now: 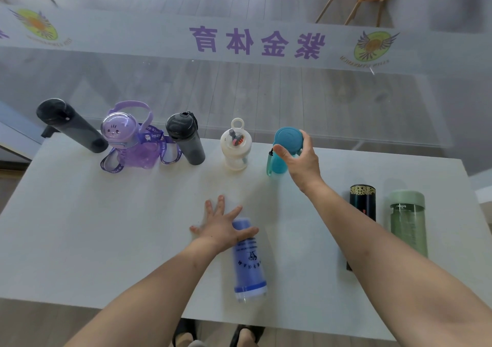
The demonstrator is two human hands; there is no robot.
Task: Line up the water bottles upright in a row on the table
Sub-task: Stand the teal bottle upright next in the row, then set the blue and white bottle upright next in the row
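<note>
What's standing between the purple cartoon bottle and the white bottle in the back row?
In the head view, one dark grey bottle stands upright between the purple bottle and the white bottle. The purple bottle's strap loops against its base; bare table separates it from the white one.

Teal bottle [282,151]; blue bottle [249,261], dark print; black bottle [362,205], gold-patterned band; green bottle [408,221].

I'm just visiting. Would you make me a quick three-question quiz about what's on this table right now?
1. True or false: the blue bottle stands upright.
2. Which bottle does the right hand grip? A) teal bottle B) green bottle C) white bottle
3. How many bottles stand in the back row on the table?

Key: 1. False, it lies on its side under the left hand. 2. A. 3. Five.
</note>
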